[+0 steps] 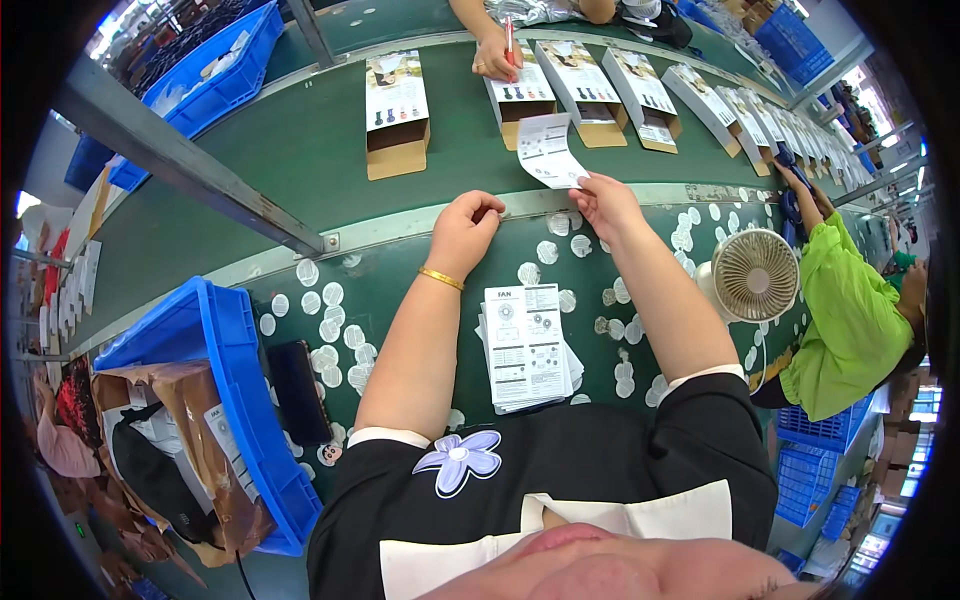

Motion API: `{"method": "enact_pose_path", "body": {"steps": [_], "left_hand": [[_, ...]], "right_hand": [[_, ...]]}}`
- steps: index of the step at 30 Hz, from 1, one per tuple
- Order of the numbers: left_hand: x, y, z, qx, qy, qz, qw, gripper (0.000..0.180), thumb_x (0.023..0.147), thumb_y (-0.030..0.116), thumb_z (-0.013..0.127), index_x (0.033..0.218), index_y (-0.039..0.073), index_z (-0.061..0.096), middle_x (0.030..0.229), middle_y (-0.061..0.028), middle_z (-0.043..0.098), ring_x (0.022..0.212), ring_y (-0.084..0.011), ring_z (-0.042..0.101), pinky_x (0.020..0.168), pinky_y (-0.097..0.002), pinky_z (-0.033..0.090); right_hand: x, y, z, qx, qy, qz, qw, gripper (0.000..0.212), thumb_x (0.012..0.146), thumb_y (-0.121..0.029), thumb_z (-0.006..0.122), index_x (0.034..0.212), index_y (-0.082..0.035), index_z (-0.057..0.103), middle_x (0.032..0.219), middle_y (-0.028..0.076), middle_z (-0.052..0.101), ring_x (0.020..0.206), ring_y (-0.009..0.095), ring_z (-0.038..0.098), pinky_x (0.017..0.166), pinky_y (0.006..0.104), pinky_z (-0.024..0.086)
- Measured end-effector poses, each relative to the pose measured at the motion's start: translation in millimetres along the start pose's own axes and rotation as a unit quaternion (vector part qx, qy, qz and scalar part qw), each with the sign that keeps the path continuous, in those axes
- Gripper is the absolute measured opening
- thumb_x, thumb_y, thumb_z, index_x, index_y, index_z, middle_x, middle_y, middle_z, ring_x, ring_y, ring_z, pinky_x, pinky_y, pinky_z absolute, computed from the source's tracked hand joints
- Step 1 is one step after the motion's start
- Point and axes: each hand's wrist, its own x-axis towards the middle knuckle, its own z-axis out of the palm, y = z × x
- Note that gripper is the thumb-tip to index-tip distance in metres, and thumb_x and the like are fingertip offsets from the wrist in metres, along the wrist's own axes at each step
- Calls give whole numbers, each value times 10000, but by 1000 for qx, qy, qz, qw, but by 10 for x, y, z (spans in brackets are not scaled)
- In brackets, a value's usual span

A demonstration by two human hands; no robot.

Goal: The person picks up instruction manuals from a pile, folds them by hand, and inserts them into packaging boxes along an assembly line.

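Observation:
Between its thumb and fingers my right hand (608, 207) pinches the corner of a creased instruction leaflet (548, 152), white with printed diagrams. The leaflet reaches over the metal rail toward the open end of a box. My left hand (468, 232) is loosely curled by the rail, with nothing visible in it. A stack of similar leaflets (528, 345) lies on the green worktop between my forearms. Past the rail, open-ended white cartons (581, 88) stand in a row on the green conveyor belt (300, 150). One carton (395, 105) sits apart to the left.
Across the belt another person's hand (497, 57) holds a red pen over a carton. Round white stickers (547, 252) dot the worktop. A small fan (757, 276) stands at right, near a co-worker's green sleeve (845, 320). At left are a phone (298, 392) and a blue crate (228, 350).

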Motion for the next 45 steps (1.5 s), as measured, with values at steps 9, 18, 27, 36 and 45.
{"method": "enact_pose_path", "body": {"steps": [9, 18, 27, 36, 45], "left_hand": [[3, 46, -1, -1, 6, -12, 1000, 96, 782, 65, 563, 851, 22, 614, 776, -40, 594, 684, -114, 539, 651, -239, 449], [10, 81, 1, 6, 0, -12, 1000, 100, 780, 65, 565, 853, 21, 617, 791, -46, 605, 704, -117, 556, 663, -241, 456], [-30, 23, -37, -3, 8, -13, 1000, 100, 779, 61, 564, 855, 22, 617, 792, -48, 608, 703, -119, 559, 666, -243, 459], [69, -111, 0, 62, 10, 64, 996, 109, 765, 87, 556, 829, 24, 617, 780, -83, 609, 720, -173, 576, 669, -284, 465], [38, -46, -27, 0, -17, 2, 1000, 77, 842, 29, 537, 893, 15, 593, 831, -30, 600, 770, -98, 567, 711, -220, 452]], "right_hand": [[520, 15, 169, 67, 75, -12, 995, 251, 864, -5, 466, 1100, 77, 492, 904, 151, 618, 747, 181, 646, 541, 205, 511], [1148, -246, 627, 80, 144, -33, 986, 141, 862, 17, 422, 974, 94, 457, 842, 176, 620, 660, 201, 640, 470, 196, 516], [610, 70, 561, 95, 111, -125, 981, 336, 834, 24, 460, 1160, 95, 413, 1060, 172, 539, 918, 242, 606, 779, 299, 500], [-1111, 137, 402, -556, -307, -388, 668, 457, 737, -164, 652, 1167, -66, 530, 1116, 144, 553, 1031, 311, 521, 893, 392, 420], [-1358, 356, 329, -652, -241, -447, 563, 312, 730, -188, 611, 1021, -77, 598, 1015, 78, 571, 987, 237, 525, 815, 362, 413]]}}
